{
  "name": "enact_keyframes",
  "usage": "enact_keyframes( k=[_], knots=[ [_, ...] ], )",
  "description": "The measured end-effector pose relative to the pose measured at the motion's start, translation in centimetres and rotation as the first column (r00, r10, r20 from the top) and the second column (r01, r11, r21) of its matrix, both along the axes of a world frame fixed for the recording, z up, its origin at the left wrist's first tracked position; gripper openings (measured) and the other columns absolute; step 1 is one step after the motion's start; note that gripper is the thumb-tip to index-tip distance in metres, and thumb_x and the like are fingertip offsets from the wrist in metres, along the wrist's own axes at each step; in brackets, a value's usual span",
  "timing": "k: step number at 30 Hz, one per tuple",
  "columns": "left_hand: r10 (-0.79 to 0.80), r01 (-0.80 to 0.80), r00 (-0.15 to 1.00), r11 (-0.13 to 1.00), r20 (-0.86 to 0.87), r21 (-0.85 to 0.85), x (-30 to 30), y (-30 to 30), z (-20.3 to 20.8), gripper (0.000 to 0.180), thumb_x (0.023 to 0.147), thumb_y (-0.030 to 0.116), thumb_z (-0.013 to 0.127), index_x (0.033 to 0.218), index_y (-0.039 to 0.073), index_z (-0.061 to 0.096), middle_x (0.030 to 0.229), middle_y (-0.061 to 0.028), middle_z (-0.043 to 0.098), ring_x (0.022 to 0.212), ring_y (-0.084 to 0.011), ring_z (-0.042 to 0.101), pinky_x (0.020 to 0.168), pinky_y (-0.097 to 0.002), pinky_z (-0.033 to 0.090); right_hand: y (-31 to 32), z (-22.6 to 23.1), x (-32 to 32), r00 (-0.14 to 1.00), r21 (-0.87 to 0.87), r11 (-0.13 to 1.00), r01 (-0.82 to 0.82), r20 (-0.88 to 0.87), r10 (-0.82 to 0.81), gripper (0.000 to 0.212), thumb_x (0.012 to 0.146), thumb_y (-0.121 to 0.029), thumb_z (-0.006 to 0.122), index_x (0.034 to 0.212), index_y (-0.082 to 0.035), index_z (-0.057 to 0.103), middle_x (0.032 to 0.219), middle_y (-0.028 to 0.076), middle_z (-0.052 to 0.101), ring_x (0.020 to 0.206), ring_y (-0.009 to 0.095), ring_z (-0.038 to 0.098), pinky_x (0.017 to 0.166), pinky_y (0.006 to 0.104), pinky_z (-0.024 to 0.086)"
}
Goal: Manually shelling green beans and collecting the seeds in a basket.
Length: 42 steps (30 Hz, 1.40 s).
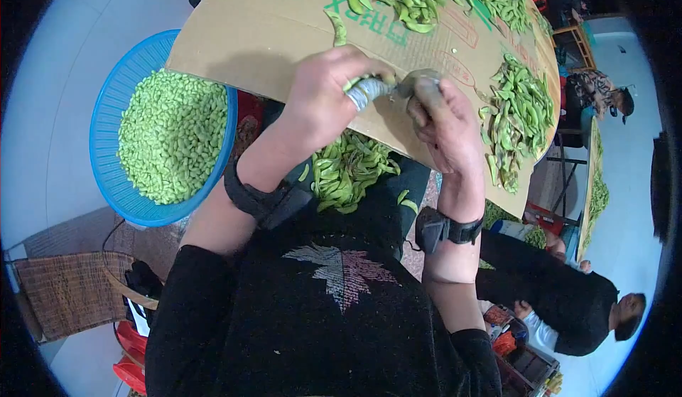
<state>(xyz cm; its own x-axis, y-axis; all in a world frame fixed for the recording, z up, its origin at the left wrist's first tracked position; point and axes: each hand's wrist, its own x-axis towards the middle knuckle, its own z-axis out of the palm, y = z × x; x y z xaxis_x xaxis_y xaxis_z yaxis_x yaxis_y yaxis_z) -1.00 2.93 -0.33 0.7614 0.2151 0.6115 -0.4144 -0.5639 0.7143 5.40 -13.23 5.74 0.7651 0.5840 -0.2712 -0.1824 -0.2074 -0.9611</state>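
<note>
Over the near edge of a cardboard-topped desk [238,31], the left hand [328,88] and right hand [447,123] nearly meet, fingers curled, either grip's contents impossible to tell, a green pod [338,29] lying just beyond the nearer left, lengthwise toward it.

The person wears a black top [312,340] with a leaf print [342,272] on the front, its lobes filled with fine lines in pale grey on one side and dull pink on the other, and its black sleeves [192,290] end near the elbows, leaving the forearms bare. Above each wrist sits a black strap, the left strap [245,194] and the right strap [465,232] each bearing a dark, angular box, with a thin dark cable [412,245] beside the right one. On the left hand [327,88], a pale, greyish wrap [364,93] circles one digit.
</note>
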Motion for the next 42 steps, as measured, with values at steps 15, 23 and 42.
enact_keyframes(
  k=[15,23,42],
  knots=[
    [-0.446,0.094,0.892,0.33,-0.067,-0.939,-0.1,-3.2,0.4,0.02,0.078,-0.003,0.05,0.096,-0.002,0.059,0.071,0.0008,0.055,0.053,-0.0016,0.04,0.045,-0.0168,0.028,-2.1,-1.4,-1.8,0.977,0.209,0.978,-0.007,-0.207,0.051,0.017,0.094,-0.019,0.042,0.091,-0.006,0.053,0.062,-0.004,0.047,0.046,0.002,0.033,0.04,0.0164,0.026],
    [-0.638,0.188,0.752,-0.033,0.165,-0.982,-0.3,-2.9,0.3,0.016,0.076,0.003,0.059,0.092,-0.001,0.058,0.076,-0.0009,0.057,0.061,-0.0033,0.047,0.051,-0.0179,0.036,-2.6,-2.1,-1.8,0.92,0.352,0.935,0.041,-0.377,0.102,0.015,0.094,-0.014,0.043,0.091,-0.005,0.054,0.062,-0.003,0.047,0.046,0.002,0.034,0.04,0.0161,0.026],
    [-0.491,0.102,0.857,0.459,-0.156,-0.883,1.6,-4.5,1.4,0.027,0.079,0.004,0.058,0.105,-0.001,0.057,0.087,-0.0026,0.06,0.074,-0.0106,0.054,0.064,-0.0219,0.043,-4.5,-2.8,0.9,0.987,-0.111,0.994,0.022,0.164,-0.004,0.025,0.092,-0.025,0.049,0.091,-0.003,0.06,0.058,-0.005,0.047,0.05,0.003,0.04,0.045,0.0207,0.034]
  ],
)
